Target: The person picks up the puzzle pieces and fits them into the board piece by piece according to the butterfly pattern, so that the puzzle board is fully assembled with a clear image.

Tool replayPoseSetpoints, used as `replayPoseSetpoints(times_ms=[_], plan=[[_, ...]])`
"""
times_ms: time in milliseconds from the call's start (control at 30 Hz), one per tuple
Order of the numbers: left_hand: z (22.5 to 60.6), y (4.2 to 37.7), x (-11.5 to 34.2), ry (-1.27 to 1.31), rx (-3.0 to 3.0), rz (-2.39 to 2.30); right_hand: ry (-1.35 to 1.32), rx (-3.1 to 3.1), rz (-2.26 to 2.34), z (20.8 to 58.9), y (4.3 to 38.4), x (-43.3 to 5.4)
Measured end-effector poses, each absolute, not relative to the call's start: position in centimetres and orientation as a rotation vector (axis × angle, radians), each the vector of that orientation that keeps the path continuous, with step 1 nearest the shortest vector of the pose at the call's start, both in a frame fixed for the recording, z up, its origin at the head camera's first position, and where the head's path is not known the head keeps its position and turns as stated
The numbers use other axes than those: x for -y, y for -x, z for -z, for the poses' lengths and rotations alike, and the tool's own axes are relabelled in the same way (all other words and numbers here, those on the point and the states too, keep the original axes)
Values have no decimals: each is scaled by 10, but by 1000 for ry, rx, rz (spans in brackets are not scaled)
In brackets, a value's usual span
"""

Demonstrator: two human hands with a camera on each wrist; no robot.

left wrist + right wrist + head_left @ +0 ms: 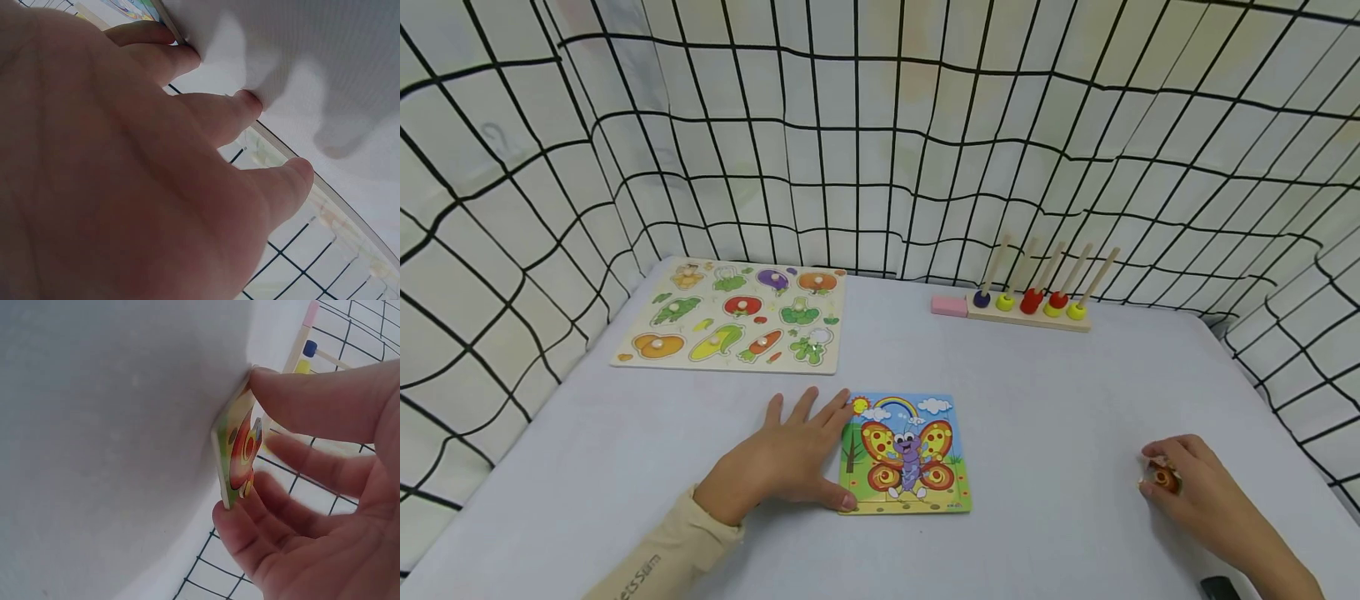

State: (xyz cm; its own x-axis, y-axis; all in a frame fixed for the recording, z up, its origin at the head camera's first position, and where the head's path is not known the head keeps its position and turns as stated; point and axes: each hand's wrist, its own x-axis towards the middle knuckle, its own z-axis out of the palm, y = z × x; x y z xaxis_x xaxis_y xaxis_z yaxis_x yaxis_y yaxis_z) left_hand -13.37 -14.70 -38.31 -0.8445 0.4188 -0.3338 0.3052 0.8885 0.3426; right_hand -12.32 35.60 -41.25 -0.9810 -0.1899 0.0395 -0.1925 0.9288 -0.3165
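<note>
A square butterfly puzzle [908,454] lies flat at the middle of the table, its picture face up. Along its left side my left hand [793,458] rests with fingers spread, the thumb at the lower left corner and a forefinger at the upper left one. Out at the right, my right hand [1198,483] pinches a small puzzle piece [234,450] by its edges, between thumb and fingers. Green, red and orange rings colour that piece, and in the right wrist view it stands tilted close over the white cloth.
A vegetable peg board [733,321] lies at the back left. Behind, to the right, stands a wooden bead counter [1030,315] with upright pegs and a pink end. Black netting [857,175] walls the table, and a dark object [1220,588] sits at the front right.
</note>
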Motion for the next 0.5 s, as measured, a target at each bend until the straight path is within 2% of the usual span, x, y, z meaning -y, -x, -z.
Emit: replayPoseSetpoints(times_ms=[500], plan=[[382, 134, 147, -530, -2642, -398, -137, 3115, -528, 409, 122, -357]])
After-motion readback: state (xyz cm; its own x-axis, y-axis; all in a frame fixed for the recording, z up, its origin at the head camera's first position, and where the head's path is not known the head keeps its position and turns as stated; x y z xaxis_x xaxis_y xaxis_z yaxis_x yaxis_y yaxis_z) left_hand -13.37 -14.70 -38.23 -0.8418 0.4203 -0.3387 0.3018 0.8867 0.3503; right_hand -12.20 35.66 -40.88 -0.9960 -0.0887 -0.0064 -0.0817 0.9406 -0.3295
